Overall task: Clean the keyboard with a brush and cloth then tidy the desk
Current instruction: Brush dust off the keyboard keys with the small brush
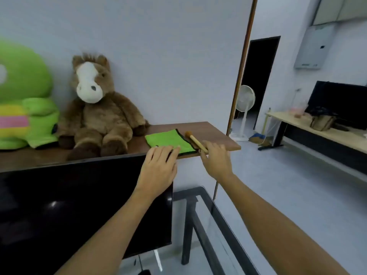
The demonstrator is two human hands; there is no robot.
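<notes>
Both arms reach up and forward to the wooden shelf (218,135) above the monitor (79,205). The left hand (158,167) lies palm-down, fingers straight, fingertips on the near edge of the green cloth (168,139). The right hand (215,159) touches the brush (195,140) handle's near end; whether it grips is unclear. Cloth and brush lie near the shelf's right end, beside a plush horse (97,108).
</notes>
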